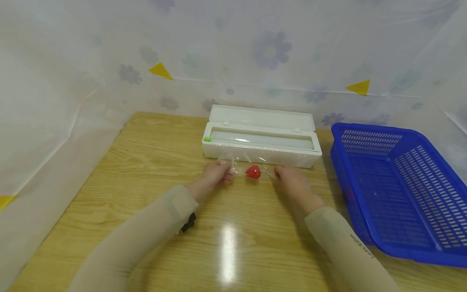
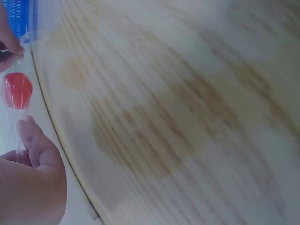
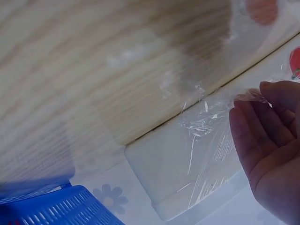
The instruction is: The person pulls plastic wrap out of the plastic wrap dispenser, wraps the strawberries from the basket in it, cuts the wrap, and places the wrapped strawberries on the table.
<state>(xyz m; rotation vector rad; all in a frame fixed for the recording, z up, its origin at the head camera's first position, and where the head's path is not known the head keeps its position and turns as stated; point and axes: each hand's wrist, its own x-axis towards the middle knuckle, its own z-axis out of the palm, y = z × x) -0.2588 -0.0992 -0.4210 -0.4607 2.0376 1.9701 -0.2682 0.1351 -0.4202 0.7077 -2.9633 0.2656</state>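
From my remote seat I have a red strawberry [image 1: 253,172] in clear film [image 1: 238,169], between the two hands in front of a white box; I can't tell whether it touches the table [image 1: 153,150]. My left hand [image 1: 215,173] pinches the film on one side, fingers closed together; my right hand [image 1: 294,185] pinches it on the other, its fingers curled. Just behind, the white box [image 1: 211,152] stands with its lid [image 1: 260,117] raised, a pale roll [image 1: 266,140] inside and a green tab [image 1: 207,138] at its left end. Right of that sits a blue basket [image 1: 343,182].
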